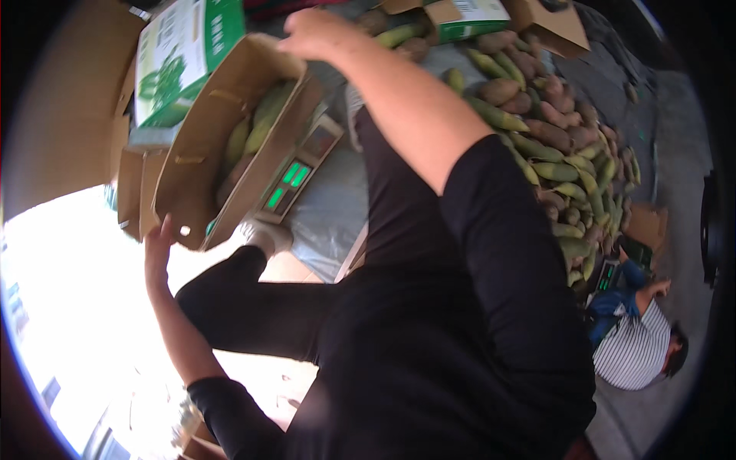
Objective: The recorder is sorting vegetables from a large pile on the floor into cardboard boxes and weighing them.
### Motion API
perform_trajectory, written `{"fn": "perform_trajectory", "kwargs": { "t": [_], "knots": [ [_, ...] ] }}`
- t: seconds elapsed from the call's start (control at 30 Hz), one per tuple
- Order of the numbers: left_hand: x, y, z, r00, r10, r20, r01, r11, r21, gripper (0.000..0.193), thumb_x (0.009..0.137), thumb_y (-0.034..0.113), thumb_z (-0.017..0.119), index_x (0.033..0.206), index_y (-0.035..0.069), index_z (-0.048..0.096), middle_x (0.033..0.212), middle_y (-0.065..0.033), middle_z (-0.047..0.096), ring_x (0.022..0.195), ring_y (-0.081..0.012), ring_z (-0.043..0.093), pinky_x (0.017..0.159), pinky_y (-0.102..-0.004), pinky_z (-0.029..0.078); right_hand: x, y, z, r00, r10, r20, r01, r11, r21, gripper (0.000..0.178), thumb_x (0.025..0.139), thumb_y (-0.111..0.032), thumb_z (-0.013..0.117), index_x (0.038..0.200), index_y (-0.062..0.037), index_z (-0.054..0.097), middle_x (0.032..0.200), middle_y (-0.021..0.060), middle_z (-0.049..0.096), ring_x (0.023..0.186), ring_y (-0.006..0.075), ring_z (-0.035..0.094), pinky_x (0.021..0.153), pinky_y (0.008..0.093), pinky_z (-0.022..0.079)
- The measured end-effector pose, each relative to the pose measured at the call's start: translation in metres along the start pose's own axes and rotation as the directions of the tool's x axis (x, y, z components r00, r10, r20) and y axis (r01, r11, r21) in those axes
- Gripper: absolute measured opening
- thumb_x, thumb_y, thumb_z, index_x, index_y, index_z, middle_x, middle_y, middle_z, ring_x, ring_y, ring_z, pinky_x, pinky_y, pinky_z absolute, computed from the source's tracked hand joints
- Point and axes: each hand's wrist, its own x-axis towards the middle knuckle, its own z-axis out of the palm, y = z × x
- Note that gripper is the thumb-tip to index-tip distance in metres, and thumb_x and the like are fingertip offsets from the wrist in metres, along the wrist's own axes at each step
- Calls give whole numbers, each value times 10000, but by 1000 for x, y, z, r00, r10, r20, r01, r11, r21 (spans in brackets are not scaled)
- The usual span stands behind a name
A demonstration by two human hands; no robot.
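An open cardboard box [264, 157] rests on a scale [303, 165] with a lit green display. Inside lie green radishes [264, 126] and some brownish-red roots, partly hidden by the box walls. My left hand [159, 249] holds the box's near-left end, its fingers at the rim beside a small punched hole. At the far right corner my right hand [318, 34] is closed on the upper edge, though some of its fingertips are hidden. Both my arms reach out to the box, one at each end.
To the right spreads a large heap of green radishes and brownish roots [552, 138]. A green-and-white carton [176, 57] stands behind the box on the left. Other cartons [468, 19] sit at the far side. A person in a striped shirt [636, 345] is at the lower right, near another scale.
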Motion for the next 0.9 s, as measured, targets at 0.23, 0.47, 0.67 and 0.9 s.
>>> {"fn": "perform_trajectory", "kwargs": {
  "t": [0.23,0.47,0.67,0.9],
  "knots": [
    [3,-12,1,986,-164,16,163,986,28,455,893,420,509,751,-1,605,626,-13,516,586,-119,438,585,-288,380,-9,-9,-59,978,-149,-147,192,920,341,338,723,-367,599,903,-97,694,904,154,656,875,309,622,782,392,488],
    [-4,-6,-11,964,-261,-40,263,962,66,492,832,522,540,766,36,575,591,5,432,574,-107,429,499,-262,315,-73,165,-46,969,47,-242,2,980,200,297,763,-331,594,867,-61,660,907,136,641,864,318,599,752,402,478],
    [25,-4,10,969,-247,4,244,961,128,491,833,530,540,760,46,577,587,2,436,547,-109,395,478,-264,307,-210,342,59,932,349,99,-336,933,-130,226,775,-242,558,738,-25,613,730,125,591,682,266,562,622,365,464],
    [9,-23,-10,944,-329,-17,329,941,78,464,850,506,519,868,52,612,699,1,526,678,-125,460,607,-325,382,-203,298,107,626,775,82,-779,618,105,244,764,-280,621,838,-48,633,748,110,636,722,238,624,663,336,482]
  ]
}}
